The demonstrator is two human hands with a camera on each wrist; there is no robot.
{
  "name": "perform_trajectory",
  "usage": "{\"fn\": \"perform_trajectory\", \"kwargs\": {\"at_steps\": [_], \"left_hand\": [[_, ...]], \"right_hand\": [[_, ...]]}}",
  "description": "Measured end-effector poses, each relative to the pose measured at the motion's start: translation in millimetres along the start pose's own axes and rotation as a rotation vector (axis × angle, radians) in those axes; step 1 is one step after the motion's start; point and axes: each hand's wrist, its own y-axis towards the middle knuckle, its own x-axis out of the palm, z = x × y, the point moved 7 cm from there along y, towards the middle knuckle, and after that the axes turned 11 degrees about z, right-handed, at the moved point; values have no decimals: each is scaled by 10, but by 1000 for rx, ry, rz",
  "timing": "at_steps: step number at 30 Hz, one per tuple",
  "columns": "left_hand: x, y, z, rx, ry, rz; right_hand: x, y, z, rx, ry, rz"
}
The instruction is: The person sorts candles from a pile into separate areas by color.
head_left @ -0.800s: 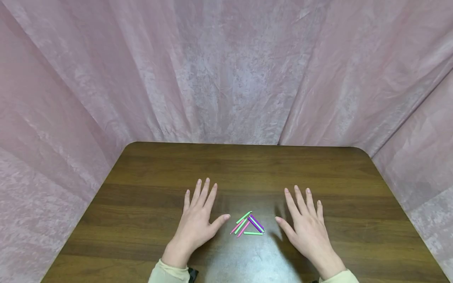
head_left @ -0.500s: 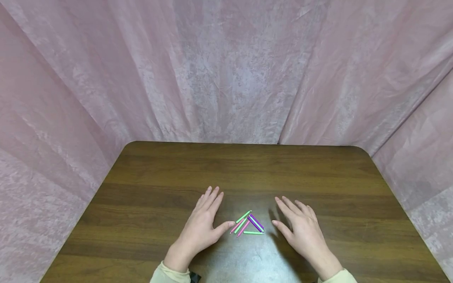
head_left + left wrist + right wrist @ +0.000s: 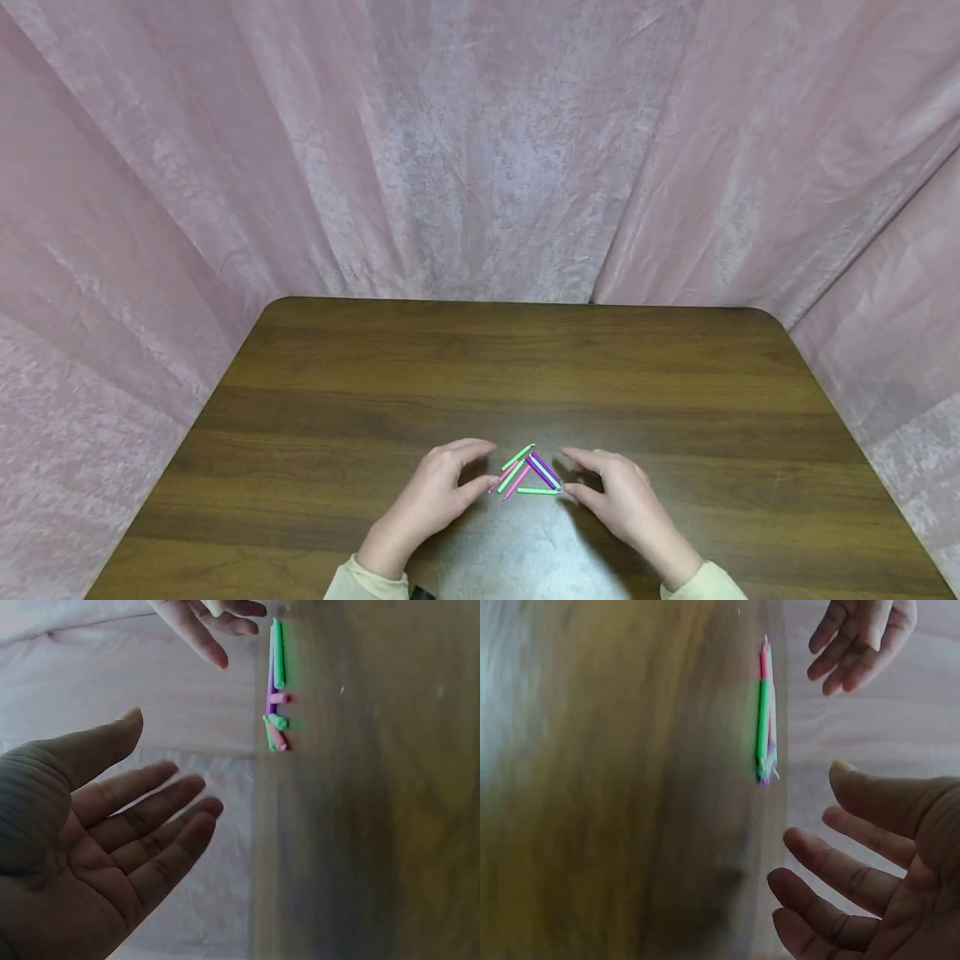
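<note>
A small loose cluster of thin sticks that look like birthday candles lies on the table: a green candle (image 3: 517,457) at the back, a pink candle (image 3: 517,482) on the left side, a purple candle (image 3: 545,468) on the right and another green candle (image 3: 536,492) along the front. My left hand (image 3: 438,487) hovers beside the cluster's left side, fingers loosely bent and thumb apart. On the other side my right hand (image 3: 618,492) is curved the same way, its thumb tip near the right corner. Both wrist views show the palms with nothing in them, the candles a little apart.
The brown wooden table (image 3: 375,358) has rounded back corners. Pink velvety curtains (image 3: 480,150) hang behind it and along both sides.
Both hands have come down and inward toward the candles from a wider spread, and their fingers have gone from straight to bent. The candles lie as before.
</note>
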Motion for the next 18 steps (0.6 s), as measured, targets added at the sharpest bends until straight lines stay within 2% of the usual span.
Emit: {"fn": "perform_trajectory", "kwargs": {"at_steps": [3,6,12,18], "left_hand": [[41,4,3,-10,-95,-3],[85,-3,2,-23,-161,-15],[158,-34,-32,-64,-188,-37],[165,-55,-46,-73,-183,-22]], "right_hand": [[73,2,-8,37,53,-30],[132,11,-38,19,78,-40],[233,38,-66,10,64,-71],[293,62,-91,4,27,-85]]}}
